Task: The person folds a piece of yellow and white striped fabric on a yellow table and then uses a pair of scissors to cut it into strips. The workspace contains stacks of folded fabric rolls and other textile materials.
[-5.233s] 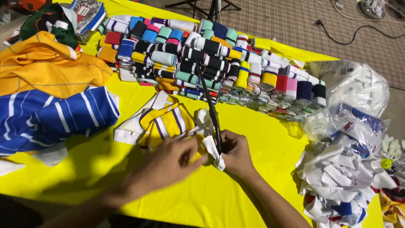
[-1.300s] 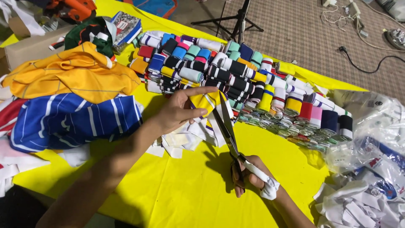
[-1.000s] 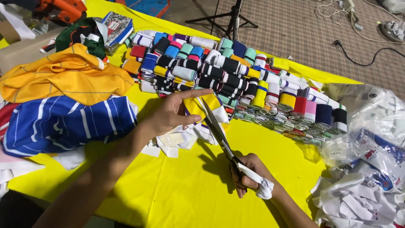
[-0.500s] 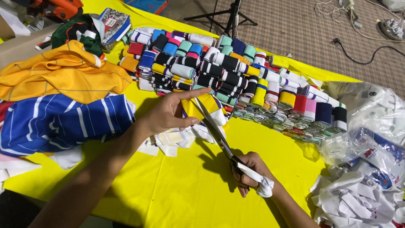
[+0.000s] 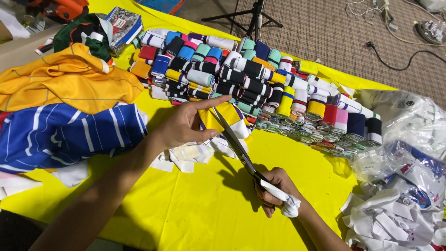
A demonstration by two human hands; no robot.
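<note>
My right hand grips the handles of long dark scissors, which are wrapped in white cloth. The blades reach up and left into a yellow and white striped fabric piece. My left hand pinches that piece at its left edge, forefinger stretched toward the blade tips. White and pale offcuts lie under the left wrist on the yellow table cover.
Several rows of rolled striped fabric bands fill the back. A folded orange garment and a blue white-striped one lie at left. Clear plastic bags with white scraps sit at right. A tripod and cables lie on the floor beyond.
Five seconds ago both hands worked close together on the fabric. Since then the left hand has lifted the striped piece, and the scissors have slid slightly further into it.
</note>
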